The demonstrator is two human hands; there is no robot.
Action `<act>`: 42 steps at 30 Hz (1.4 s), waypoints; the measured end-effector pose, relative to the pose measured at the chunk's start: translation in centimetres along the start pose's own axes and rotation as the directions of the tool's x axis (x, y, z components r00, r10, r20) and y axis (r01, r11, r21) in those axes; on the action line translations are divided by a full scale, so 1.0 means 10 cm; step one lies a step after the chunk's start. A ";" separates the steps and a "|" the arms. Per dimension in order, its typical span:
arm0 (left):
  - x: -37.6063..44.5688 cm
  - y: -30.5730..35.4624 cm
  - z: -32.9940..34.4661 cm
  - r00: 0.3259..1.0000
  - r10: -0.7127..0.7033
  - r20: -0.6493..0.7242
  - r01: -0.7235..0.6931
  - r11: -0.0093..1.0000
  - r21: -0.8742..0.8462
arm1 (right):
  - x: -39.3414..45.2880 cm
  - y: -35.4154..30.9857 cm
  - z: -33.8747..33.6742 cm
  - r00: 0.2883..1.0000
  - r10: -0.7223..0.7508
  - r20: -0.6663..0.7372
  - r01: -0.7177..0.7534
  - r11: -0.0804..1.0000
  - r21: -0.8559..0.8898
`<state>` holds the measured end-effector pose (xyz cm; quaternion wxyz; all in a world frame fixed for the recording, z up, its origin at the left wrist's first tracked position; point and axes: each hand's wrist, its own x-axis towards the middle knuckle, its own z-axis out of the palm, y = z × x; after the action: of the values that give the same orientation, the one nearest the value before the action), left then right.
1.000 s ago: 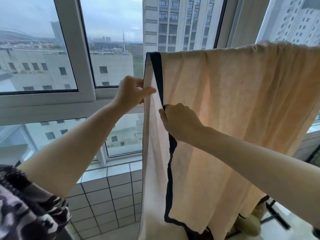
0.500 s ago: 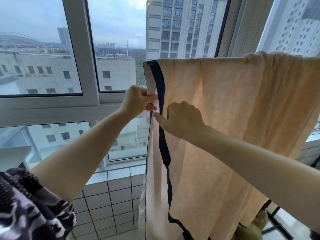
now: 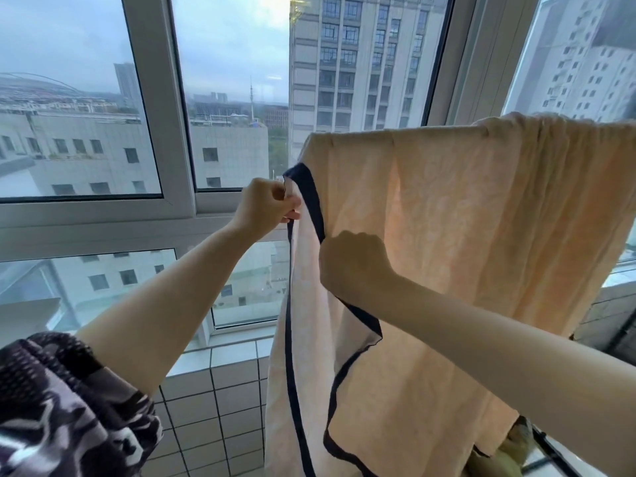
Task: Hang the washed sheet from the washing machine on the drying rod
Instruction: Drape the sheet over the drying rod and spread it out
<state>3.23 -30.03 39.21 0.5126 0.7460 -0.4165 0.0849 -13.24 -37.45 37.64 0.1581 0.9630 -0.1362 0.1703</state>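
Overhead, crinkled peach sheet (image 3: 464, 235), navy-piped, pinched by both hands.

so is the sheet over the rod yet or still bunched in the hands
Over the rod: the sheet drapes from a high straight fold and hangs down. The left hand and right hand grip only its dark-trimmed edge.

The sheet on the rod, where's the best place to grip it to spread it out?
Grip the sheet by its dark-trimmed side edge, coming from the left: that border hangs free and folded over, where the left hand and right hand already pinch it.
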 end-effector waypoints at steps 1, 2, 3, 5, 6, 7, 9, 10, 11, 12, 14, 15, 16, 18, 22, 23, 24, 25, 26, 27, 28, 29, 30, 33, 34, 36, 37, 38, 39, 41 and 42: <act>-0.01 -0.02 0.00 1.000 0.003 0.018 -0.004 1.000 0.030 | -0.03 -0.01 0.02 1.000 -0.024 0.015 0.024 1.000 -0.009; -0.01 -0.03 -0.01 1.000 0.005 0.031 -0.007 0.998 0.068 | -0.05 -0.03 0.04 0.998 -0.046 0.032 0.047 0.999 -0.018; -0.02 -0.03 -0.01 0.999 0.009 0.032 -0.012 0.995 0.101 | -0.09 -0.05 0.08 0.996 -0.068 0.061 0.070 0.997 -0.029; 0.01 0.02 -0.03 0.999 0.041 -0.019 -0.038 0.993 0.109 | -0.16 -0.10 0.16 0.985 -0.106 0.136 0.112 0.993 -0.043; 0.04 0.06 -0.05 0.996 0.068 -0.057 -0.063 0.995 0.083 | -0.19 -0.13 0.20 0.977 -0.124 0.173 0.133 0.990 -0.041; 0.07 0.09 -0.07 0.992 0.094 -0.088 -0.090 0.995 0.047 | -0.22 -0.15 0.24 0.970 -0.131 0.205 0.140 0.990 -0.029; 0.14 0.13 -0.13 0.991 0.117 -0.066 -0.119 0.993 -0.027 | -0.21 -0.16 0.28 0.970 -0.116 0.216 0.116 0.993 0.010; 0.18 0.11 -0.14 0.993 0.114 -0.028 -0.115 0.993 -0.027 | -0.20 -0.16 0.28 0.977 -0.094 0.193 0.087 0.995 0.044; 0.20 0.07 -0.13 0.996 0.092 0.019 -0.092 0.996 0.021 | -0.18 -0.15 0.26 0.985 -0.071 0.155 0.059 0.995 0.085; 0.20 0.04 -0.12 0.997 0.048 0.065 -0.055 0.993 0.102 | -0.15 -0.13 0.23 0.993 -0.051 0.107 0.037 0.992 0.124; 0.14 -0.02 -0.10 0.988 -0.089 0.127 0.065 0.981 0.183 | -0.11 -0.09 0.14 1.000 -0.027 0.009 0.025 0.987 0.160; 0.10 -0.03 -0.10 0.983 -0.117 0.143 0.096 0.985 0.146 | -0.08 -0.07 0.09 0.999 -0.018 -0.028 0.022 0.986 0.162; 0.07 -0.03 -0.11 0.983 -0.120 0.142 0.108 0.990 0.088 | -0.06 -0.06 0.03 0.998 -0.008 -0.067 0.019 0.986 0.166; -0.01 0.00 -0.15 0.991 -0.107 0.085 0.112 0.993 -0.046 | -0.01 -0.02 -0.08 0.985 0.013 -0.174 0.020 0.982 0.189; -0.09 0.17 -0.32 0.998 -0.065 0.003 0.064 0.975 -0.214 | 0.14 0.14 -0.31 0.888 0.044 -0.457 0.108 0.947 0.303; -0.10 0.21 -0.37 0.999 -0.049 -0.003 0.046 0.970 -0.238 | 0.20 0.18 -0.36 0.851 0.052 -0.522 0.142 0.935 0.326; -0.10 0.25 -0.41 0.999 -0.037 -0.012 0.032 0.963 -0.266 | 0.26 0.23 -0.42 0.816 0.062 -0.575 0.165 0.928 0.335; -0.10 0.28 -0.46 0.999 -0.021 -0.027 0.013 0.958 -0.286 | 0.32 0.29 -0.47 0.789 0.067 -0.611 0.174 0.929 0.327; -0.10 0.29 -0.49 0.999 -0.006 -0.047 -0.008 0.955 -0.296 | 0.38 0.35 -0.52 0.775 0.070 -0.628 0.164 0.937 0.307; -0.10 0.31 -0.52 0.998 0.004 -0.067 -0.024 0.954 -0.299 | 0.44 0.41 -0.56 0.778 0.067 -0.625 0.143 0.949 0.280; -0.10 0.31 -0.55 0.996 0.011 -0.084 -0.035 0.955 -0.295 | 0.51 0.48 -0.58 0.793 0.056 -0.607 0.124 0.960 0.251; -0.11 0.32 -0.58 0.995 0.023 -0.095 -0.049 0.957 -0.285 | 0.57 0.54 -0.60 0.806 0.040 -0.591 0.117 0.968 0.224; -0.11 0.32 -0.60 0.994 0.035 -0.100 -0.061 0.960 -0.274 | 0.62 0.58 -0.60 0.812 0.013 -0.583 0.125 0.973 0.196; -0.11 0.29 -0.66 0.996 0.032 -0.078 -0.051 0.964 -0.263 | 0.73 0.68 -0.59 0.816 -0.049 -0.576 0.155 0.978 0.137; -0.12 0.27 -0.68 0.997 0.029 -0.067 -0.046 0.963 -0.264 | 0.75 0.69 -0.59 0.816 -0.052 -0.575 0.164 0.976 0.145; -0.11 0.25 -0.72 0.997 0.034 -0.064 -0.051 0.959 -0.280 | 0.79 0.72 -0.62 0.805 -0.050 -0.592 0.190 0.966 0.176; -0.11 0.25 -0.73 0.996 0.039 -0.079 -0.060 0.956 -0.286 | 0.80 0.74 -0.64 0.801 -0.047 -0.597 0.203 0.959 0.196; -0.09 0.26 -0.74 0.994 0.039 -0.098 -0.066 0.954 -0.291 | 0.82 0.77 -0.67 0.800 -0.040 -0.599 0.217 0.950 0.225; -0.08 0.27 -0.75 0.992 0.032 -0.118 -0.067 0.951 -0.301 | 0.84 0.80 -0.70 0.799 -0.030 -0.601 0.230 0.938 0.259; -0.03 0.33 -0.75 0.989 0.011 -0.149 -0.061 0.942 -0.331 | 0.88 0.87 -0.73 0.801 -0.021 -0.599 0.237 0.929 0.284; -0.01 0.36 -0.74 0.988 0.014 -0.153 -0.065 0.939 -0.337 | 0.90 0.90 -0.73 0.804 -0.027 -0.595 0.230 0.935 0.269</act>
<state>2.83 -24.32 45.10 0.6616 0.6292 -0.4006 0.0770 -9.98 -44.95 49.83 0.0411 0.8840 0.0156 0.4655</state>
